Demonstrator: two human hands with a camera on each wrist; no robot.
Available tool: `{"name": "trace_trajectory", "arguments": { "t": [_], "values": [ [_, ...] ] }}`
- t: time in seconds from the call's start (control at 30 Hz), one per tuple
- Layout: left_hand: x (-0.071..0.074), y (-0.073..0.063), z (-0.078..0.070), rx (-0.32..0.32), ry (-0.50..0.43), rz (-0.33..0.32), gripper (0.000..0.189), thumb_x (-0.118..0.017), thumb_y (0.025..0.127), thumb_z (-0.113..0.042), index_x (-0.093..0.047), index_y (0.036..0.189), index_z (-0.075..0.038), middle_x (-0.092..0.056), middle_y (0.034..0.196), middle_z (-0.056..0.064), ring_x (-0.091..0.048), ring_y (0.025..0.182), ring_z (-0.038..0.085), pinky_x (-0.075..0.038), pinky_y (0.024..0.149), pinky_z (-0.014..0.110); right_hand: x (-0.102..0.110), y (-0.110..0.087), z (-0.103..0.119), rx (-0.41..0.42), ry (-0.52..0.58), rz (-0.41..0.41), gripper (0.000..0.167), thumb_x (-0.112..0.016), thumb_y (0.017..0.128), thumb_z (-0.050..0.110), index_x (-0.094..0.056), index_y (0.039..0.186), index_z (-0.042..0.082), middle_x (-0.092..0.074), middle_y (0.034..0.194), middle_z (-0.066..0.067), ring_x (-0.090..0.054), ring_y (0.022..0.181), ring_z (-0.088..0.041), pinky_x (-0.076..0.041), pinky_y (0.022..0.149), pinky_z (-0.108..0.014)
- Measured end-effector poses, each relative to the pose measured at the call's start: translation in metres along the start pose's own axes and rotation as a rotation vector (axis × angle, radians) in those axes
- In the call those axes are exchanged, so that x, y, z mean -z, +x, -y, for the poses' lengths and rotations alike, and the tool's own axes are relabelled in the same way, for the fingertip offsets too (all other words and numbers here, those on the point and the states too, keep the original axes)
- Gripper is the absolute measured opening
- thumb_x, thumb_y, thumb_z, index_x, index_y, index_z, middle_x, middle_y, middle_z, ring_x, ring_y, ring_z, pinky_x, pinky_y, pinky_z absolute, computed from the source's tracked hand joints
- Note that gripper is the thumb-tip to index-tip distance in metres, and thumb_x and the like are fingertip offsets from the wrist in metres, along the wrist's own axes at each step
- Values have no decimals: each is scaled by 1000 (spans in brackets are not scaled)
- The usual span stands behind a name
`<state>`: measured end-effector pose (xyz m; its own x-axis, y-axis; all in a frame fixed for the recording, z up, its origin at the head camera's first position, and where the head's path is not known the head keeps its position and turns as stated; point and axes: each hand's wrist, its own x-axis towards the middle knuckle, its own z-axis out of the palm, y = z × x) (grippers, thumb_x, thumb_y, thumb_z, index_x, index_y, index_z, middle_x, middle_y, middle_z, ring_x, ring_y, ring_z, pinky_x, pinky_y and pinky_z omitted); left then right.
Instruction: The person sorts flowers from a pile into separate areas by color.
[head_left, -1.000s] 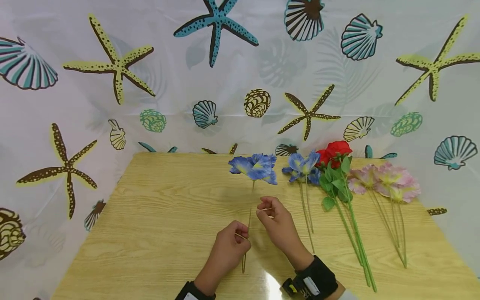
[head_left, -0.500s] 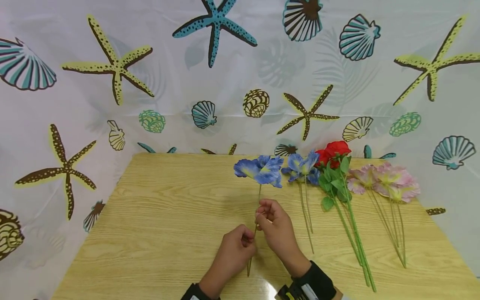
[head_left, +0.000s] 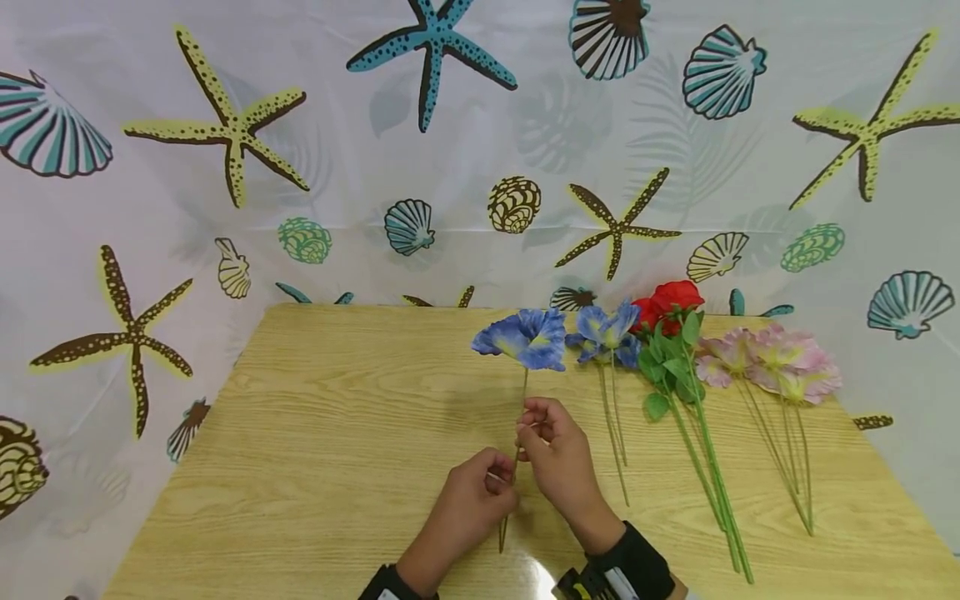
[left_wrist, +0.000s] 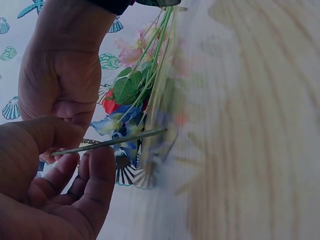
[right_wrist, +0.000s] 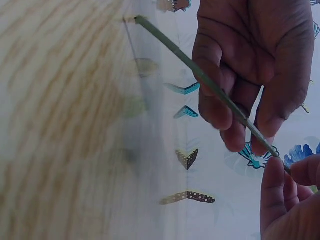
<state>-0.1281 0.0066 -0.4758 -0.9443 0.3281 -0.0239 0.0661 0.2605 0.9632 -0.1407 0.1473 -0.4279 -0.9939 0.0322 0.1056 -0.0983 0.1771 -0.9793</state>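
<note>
A blue artificial flower (head_left: 525, 337) with a yellow centre is held up near the middle of the table, bloom away from me. My left hand (head_left: 476, 496) pinches its thin green stem (left_wrist: 112, 142) between thumb and fingers, low down. Higher on the same stem, the thumb and fingertips of my right hand (head_left: 558, 467) pinch it just under the bloom's side. The stem's lower end (right_wrist: 150, 26) sticks out below the left hand. In the right wrist view the bloom peeks out behind the right fingers.
To the right lie more blue flowers (head_left: 606, 332), red roses (head_left: 671, 304) with green leaves and long stems, and pink flowers (head_left: 783, 358). They rest on a wooden table (head_left: 322, 433), backed by a white cloth (head_left: 465, 158) printed with shells and starfish.
The blue flower and left hand have shifted a little to the right. My right hand, apart from the stem a second ago, has come onto it and now pinches it.
</note>
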Motion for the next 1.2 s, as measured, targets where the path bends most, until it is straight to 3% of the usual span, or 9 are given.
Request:
{"name": "trace_trajectory", "arguments": {
  "t": [0.1,0.33,0.43,0.67,0.8,1.03,1.2],
  "values": [
    [1,0,-1,-5,15,15,29,-67,82,-13,-60,109,-6,-60,105,7,-60,86,16,-50,65,28,4,4,-11,3,-10,-13,24,-56,91,4,-55,115,9,-56,97,-13,-59,78,-26,-52,63,-44],
    [7,-2,2,-188,339,-58,39,-67,85,-22,-60,119,-7,-56,122,9,-54,110,26,-45,87,40,30,25,-26,47,-162,-86,26,-57,92,12,-55,118,16,-55,97,-5,-59,78,-20,-52,62,-42],
    [10,-4,3,-196,389,-67,40,-66,86,-25,-59,121,-8,-52,128,12,-49,117,28,-42,91,44,48,37,-24,30,-227,-123,29,-57,92,13,-54,121,14,-55,98,-4,-58,79,-19,-52,63,-40],
    [13,-6,3,-141,371,-36,43,-63,88,-27,-56,125,-5,-46,134,16,-45,121,33,-41,92,48,97,67,-27,-9,-352,-208,32,-51,94,15,-53,125,9,-55,100,-7,-56,81,-20,-48,59,-30],
    [13,-6,2,-128,365,-25,42,-63,88,-25,-56,124,-5,-45,134,17,-44,121,34,-41,92,49,119,78,-41,-85,-371,-227,35,-47,96,19,-51,129,8,-55,103,-9,-55,87,-25,-47,61,-30],
    [13,-7,3,-115,355,-13,39,-62,89,-23,-57,122,-4,-45,133,18,-45,121,34,-41,92,48,136,85,-66,-256,-435,-125,38,-44,97,20,-47,132,5,-53,106,-15,-54,80,-30,-43,58,-34],
    [12,-6,3,-99,366,1,38,-61,89,-23,-57,123,-6,-45,133,17,-44,121,34,-41,92,49,139,87,-73,-285,-475,-58,40,-45,96,20,-43,134,5,-53,109,-16,-52,79,-28,-41,62,-35]
  ]
}}
